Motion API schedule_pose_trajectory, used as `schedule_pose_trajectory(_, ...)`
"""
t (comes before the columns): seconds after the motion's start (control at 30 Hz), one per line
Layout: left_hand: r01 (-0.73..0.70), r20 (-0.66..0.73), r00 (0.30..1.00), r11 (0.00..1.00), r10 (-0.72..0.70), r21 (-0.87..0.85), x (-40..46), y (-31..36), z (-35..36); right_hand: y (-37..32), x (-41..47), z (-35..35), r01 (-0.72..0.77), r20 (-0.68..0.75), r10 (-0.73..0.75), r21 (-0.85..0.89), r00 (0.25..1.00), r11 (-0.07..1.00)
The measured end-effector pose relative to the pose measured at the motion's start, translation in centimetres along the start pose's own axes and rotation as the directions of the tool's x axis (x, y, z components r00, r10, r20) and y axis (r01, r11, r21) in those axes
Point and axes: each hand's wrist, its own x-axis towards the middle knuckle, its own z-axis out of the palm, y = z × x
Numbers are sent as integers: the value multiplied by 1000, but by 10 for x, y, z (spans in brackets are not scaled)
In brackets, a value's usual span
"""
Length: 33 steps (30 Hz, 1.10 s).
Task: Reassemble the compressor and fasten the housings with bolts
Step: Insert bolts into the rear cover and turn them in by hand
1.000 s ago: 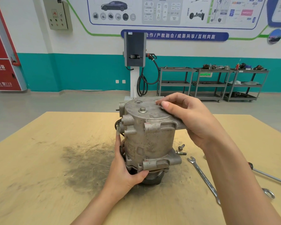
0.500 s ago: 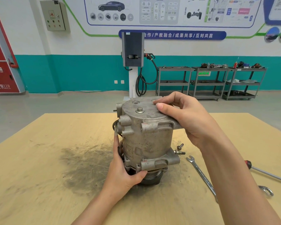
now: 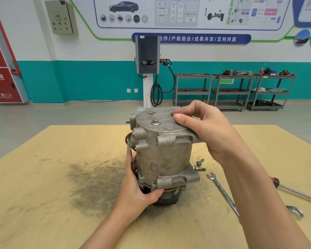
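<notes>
Little has moved since a second ago: your left hand (image 3: pixel 135 193) still grips the grey cast-metal compressor (image 3: pixel 162 155) low down, upright on the scuffed wooden desk (image 3: pixel 43 177), while your right hand (image 3: pixel 205 128) clasps its top housing. You're seating housings; next, fetch the loose steel bolts (image 3: pixel 199 165) beside it.

One compressor (image 3: pixel 162 155) stood on the one table (image 3: pixel 43 177). Two loose bolts (image 3: pixel 200 162) lay just beside its base. One combination wrench (image 3: pixel 223 194) and one screwdriver (image 3: pixel 294 192) lay to the right. Two hands were in view, the left hand (image 3: pixel 136 191) and the right hand (image 3: pixel 210 130). Three metal shelf carts (image 3: pixel 192 90) stood by the wall.
</notes>
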Motion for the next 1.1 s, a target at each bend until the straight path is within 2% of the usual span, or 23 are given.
schedule_pose_trajectory(0.2, -7, -1, 1000, 1000, 7, -7, 0, 1, 1, -2, -1, -7, -15, 77, 13, 15, 997, 1000)
schedule_pose_trajectory(0.53, -8, 3, 1000, 1000, 8, -11, 0, -1, 0, -4, -1, 2, -11, 6, 11, -31, 1000, 999)
schedule_pose_trajectory(1.1, 6, 5, 1000, 999, -6, -51, -1, 0, -1, -7, -1, 4, -21, -20, 20, -43, 1000, 999)
